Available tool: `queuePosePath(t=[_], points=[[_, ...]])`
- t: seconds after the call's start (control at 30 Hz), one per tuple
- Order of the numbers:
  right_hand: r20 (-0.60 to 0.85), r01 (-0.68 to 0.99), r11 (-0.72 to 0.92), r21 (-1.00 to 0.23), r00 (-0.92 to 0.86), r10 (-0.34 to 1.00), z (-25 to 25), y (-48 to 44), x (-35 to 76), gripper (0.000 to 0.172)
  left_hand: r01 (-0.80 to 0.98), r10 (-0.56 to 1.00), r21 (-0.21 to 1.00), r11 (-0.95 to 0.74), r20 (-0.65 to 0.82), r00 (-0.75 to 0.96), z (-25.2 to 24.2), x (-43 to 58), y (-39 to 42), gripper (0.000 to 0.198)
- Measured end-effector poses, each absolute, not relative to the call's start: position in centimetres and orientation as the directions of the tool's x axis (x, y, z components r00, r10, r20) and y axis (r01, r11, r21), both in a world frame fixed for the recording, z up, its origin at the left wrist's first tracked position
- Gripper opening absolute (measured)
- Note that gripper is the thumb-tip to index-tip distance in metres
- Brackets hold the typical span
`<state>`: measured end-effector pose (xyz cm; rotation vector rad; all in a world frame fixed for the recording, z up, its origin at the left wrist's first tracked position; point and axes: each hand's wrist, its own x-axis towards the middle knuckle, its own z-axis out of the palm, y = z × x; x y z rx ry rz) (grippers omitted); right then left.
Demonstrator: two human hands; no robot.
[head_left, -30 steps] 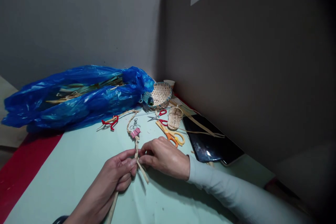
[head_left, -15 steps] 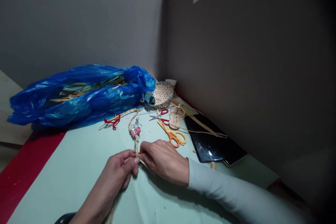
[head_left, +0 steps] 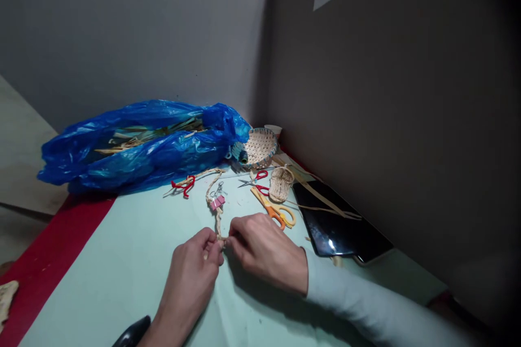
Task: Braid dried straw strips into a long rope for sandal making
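Note:
A pale braid of plant fibre runs down the table toward me, and its near end sits between my fingers. My left hand pinches the strands from the left, thumb and fingertips closed. From the right, my right hand is closed on the strands at the same spot. Just beyond my hands, a pink binder clip grips the braid. The far part of the braid curves back toward red wire-like ties. My fingers hide the strands' exact crossing.
Behind lies a blue plastic bag of dried strips. A woven basket, a small woven slipper, red-handled scissors and orange-yellow scissors lie beyond my hands. At right is a black tablet-like slab, beside the dark wall.
The view has shifted, so the scene sits slightly farther right. My left hand has rolled over, its back now more upward, and its fingers have drawn in around the strands.

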<state>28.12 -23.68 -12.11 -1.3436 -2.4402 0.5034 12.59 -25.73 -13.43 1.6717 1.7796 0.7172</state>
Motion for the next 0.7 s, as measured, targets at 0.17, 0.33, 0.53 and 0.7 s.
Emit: queuePosePath(t=[0.17,0.33,0.53,0.7], points=[[0.201,0.786,0.583,-0.204,-0.549,0.811,-12.8,-26.6,26.3,0.008,0.488,0.995,0.868,0.091,-0.058,-0.082,-14.2,12.9,-26.0,0.010],[0.279,0.777,0.629,0.023,-0.609,0.743,-13.7,-27.4,25.3,0.013,0.062,0.981,0.979,0.194,-0.193,-0.023,-15.0,12.4,-25.9,0.014],[0.414,0.760,0.645,0.082,-0.614,0.671,-15.3,-27.8,24.7,0.016,-0.089,0.954,0.950,0.298,-0.301,-0.015,-15.2,12.5,-25.9,0.031],[0.321,0.738,0.672,-0.066,-0.621,0.715,-14.1,-29.2,25.8,0.031,-0.098,0.943,0.938,0.331,-0.332,0.012,-14.2,11.9,-26.2,0.031]])
